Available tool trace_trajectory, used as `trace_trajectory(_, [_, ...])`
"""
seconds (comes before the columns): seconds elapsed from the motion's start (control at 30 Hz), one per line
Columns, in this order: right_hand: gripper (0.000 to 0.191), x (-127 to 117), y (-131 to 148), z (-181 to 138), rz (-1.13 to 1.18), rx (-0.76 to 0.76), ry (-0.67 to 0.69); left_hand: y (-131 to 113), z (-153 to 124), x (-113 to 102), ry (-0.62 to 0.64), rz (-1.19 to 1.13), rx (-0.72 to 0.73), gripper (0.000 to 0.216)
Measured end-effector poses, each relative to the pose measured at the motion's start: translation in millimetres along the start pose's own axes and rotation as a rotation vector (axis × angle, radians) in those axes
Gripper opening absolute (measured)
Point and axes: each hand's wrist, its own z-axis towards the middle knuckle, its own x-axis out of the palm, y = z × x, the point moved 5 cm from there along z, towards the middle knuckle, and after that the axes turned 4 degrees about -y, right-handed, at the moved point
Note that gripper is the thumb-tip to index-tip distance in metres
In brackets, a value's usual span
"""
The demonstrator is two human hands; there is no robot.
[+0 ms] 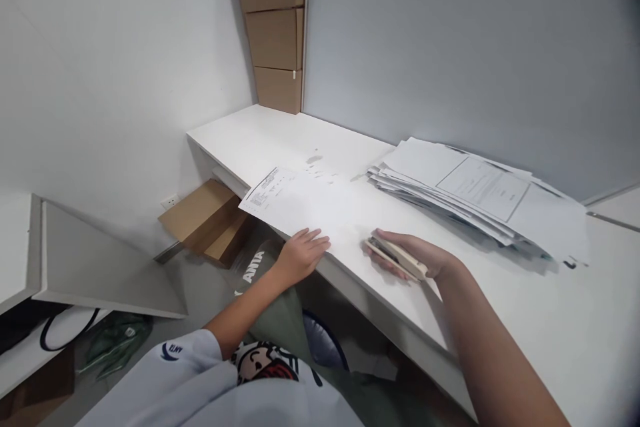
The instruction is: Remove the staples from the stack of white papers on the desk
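White bench (525, 320) runs along a grey partition (450, 47), head view looking down at it. Single printed sheet (305, 203) lies flat near the front edge, its left corner hanging slightly past the bench end. Left hand (300, 255) rests on the near edge of that sheet, fingers together and flat, palm down, holding nothing, just pressing on paper at the bench lip. Right hand (417, 255) lies on the bench just right of the sheet, closed around a stapler (397, 258): beige body with a dark strip, lying low, nose pointing left toward the sheet. Stapler's tip is near the sheet's right part; cannot tell if it touches the paper. Hands are near each other but apart.

Behind the right hand, a messy stack of papers (480, 197) sits fanned out on the bench, top sheet showing a printed form. Stack is apart from the single sheet. A few small dark specks mark the bench surface behind the sheet.

Far corner: three cardboard boxes (273, 27) stacked against the wall. Flat cardboard (207, 217) leans under the bench end on the floor. Left side: a grey panel (100, 267) lying at an angle, black cable (65, 330) below it. Person's white sleeve (180, 360) shows at the bottom.
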Motion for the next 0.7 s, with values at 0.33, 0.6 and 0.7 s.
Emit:
trace_trajectory(0.33, [0.051, 2, -6, 7, 0.030, 0.021, 0.005, -21, 8, 18, -0.161, -0.391, -0.233, 0.029])
trace_trajectory(0.6, [0.069, 0, -7, 8, -0.119, 0.106, -0.054, -31, 11, 25, 0.003, -0.398, -0.043, 0.031])
trace_trajectory(0.7, [0.067, -2, -5, 9, -0.086, 0.084, -0.174, -27, 10, 26, -0.020, -0.387, -0.036, 0.032])
